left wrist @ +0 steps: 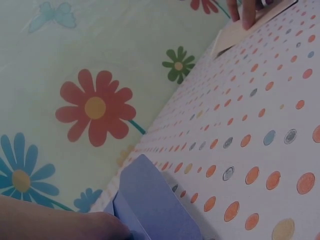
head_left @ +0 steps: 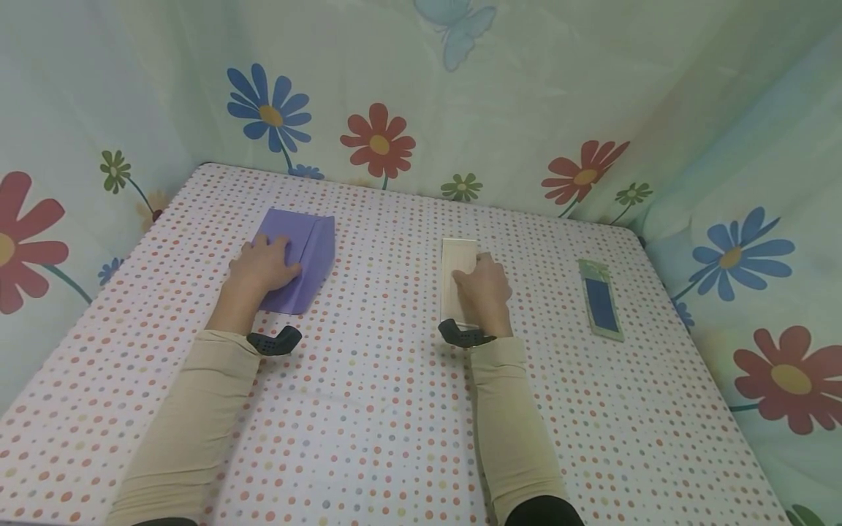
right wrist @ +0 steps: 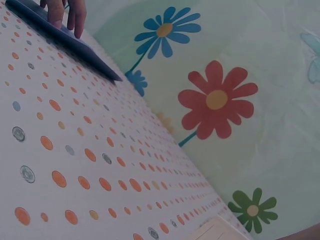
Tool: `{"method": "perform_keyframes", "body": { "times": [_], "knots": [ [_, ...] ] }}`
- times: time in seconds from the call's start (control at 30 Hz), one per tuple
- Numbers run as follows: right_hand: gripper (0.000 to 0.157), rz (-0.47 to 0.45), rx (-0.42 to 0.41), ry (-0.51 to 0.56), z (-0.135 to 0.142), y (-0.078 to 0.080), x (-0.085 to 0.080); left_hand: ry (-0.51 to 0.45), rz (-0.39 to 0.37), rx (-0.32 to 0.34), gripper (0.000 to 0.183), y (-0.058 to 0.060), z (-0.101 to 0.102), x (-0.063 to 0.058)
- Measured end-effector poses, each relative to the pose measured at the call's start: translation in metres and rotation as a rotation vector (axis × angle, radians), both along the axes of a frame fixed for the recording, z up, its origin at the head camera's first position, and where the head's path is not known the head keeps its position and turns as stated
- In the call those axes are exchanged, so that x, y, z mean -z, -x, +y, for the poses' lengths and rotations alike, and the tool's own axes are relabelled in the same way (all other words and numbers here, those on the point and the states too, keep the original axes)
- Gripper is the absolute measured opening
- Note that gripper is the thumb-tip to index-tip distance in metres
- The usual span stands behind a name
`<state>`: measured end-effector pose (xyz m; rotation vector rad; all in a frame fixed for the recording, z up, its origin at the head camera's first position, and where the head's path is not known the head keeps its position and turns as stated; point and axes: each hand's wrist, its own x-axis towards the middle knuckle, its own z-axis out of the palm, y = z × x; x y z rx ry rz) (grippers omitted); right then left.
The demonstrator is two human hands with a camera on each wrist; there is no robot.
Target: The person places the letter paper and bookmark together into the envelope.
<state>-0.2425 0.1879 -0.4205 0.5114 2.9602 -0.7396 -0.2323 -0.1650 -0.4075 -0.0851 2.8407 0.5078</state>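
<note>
A purple paper envelope (head_left: pixel 309 237) with its flap folded out to the right lies on the left of the table. My left hand (head_left: pixel 262 267) rests on it, fingers spread over the paper and thumb near the flap crease. In the left wrist view the thumb lies against the envelope (left wrist: pixel 155 200). Right of centre is a narrow cream rectangular piece (head_left: pixel 454 256) with fine lengthwise lines. My right hand (head_left: pixel 487 285) touches its right side, thumb over the top face; in the left wrist view its fingers (left wrist: pixel 248 15) point down onto the cream piece (left wrist: pixel 235 35).
A slim pale green packet (head_left: pixel 601 299) with a dark blue panel lies at the right. The table wears a white dotted cloth (head_left: pixel 368 394). A flowered curtain (head_left: pixel 500 109) rises behind the table and at both sides.
</note>
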Motion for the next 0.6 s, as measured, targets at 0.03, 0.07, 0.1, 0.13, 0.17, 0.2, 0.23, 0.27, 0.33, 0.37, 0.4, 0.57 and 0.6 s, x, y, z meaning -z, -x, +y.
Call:
{"method": "perform_keyframes", "body": {
  "times": [0.03, 0.07, 0.1, 0.13, 0.17, 0.2, 0.23, 0.27, 0.33, 0.37, 0.4, 0.57, 0.6],
  "knots": [
    [0.059, 0.003, 0.000, -0.003, -0.0001, 0.0000, -0.0003, -0.001, 0.001, 0.000, 0.070, 0.0001, -0.0001, 0.0002],
    [0.057, 0.006, 0.000, -0.005, -0.0003, -0.0001, -0.0008, -0.001, 0.001, 0.001, 0.070, 0.0001, -0.0002, 0.0004],
    [0.056, 0.011, 0.001, -0.005, -0.0007, -0.0003, -0.0015, -0.001, 0.001, 0.001, 0.070, 0.0001, -0.0003, 0.0005],
    [0.054, 0.015, 0.000, -0.008, -0.0012, -0.0005, -0.0023, -0.001, 0.001, 0.000, 0.070, 0.0002, -0.0003, 0.0005],
    [0.053, 0.021, -0.001, -0.008, -0.0015, -0.0006, -0.0030, -0.001, 0.002, 0.000, 0.070, 0.0002, -0.0003, 0.0005],
    [0.051, 0.023, -0.003, -0.011, -0.0018, -0.0007, -0.0036, -0.001, 0.001, 0.000, 0.070, 0.0003, -0.0003, 0.0006],
    [0.050, 0.025, -0.005, -0.012, -0.0021, -0.0008, -0.0041, -0.001, 0.000, -0.001, 0.070, 0.0004, -0.0004, 0.0008],
    [0.050, 0.030, -0.007, -0.008, -0.0024, -0.0010, -0.0048, -0.001, 0.000, -0.002, 0.070, 0.0005, -0.0004, 0.0008],
    [0.048, 0.033, -0.013, -0.005, -0.0025, -0.0011, -0.0054, -0.002, -0.002, -0.004, 0.070, 0.0008, -0.0004, 0.0010],
    [0.047, 0.035, -0.015, -0.002, -0.0024, -0.0011, -0.0057, -0.002, -0.003, -0.004, 0.070, 0.0009, -0.0005, 0.0013],
    [0.047, 0.032, -0.018, 0.000, -0.0021, -0.0011, -0.0061, -0.001, -0.004, -0.004, 0.070, 0.0011, -0.0006, 0.0016],
    [0.045, 0.016, -0.028, 0.025, -0.0006, 0.0007, -0.0091, 0.001, -0.006, -0.003, 0.071, 0.0023, -0.0013, 0.0034],
    [0.045, 0.010, -0.028, 0.033, -0.0006, 0.0014, -0.0097, 0.000, -0.006, -0.003, 0.071, 0.0025, -0.0013, 0.0036]
  ]
}}
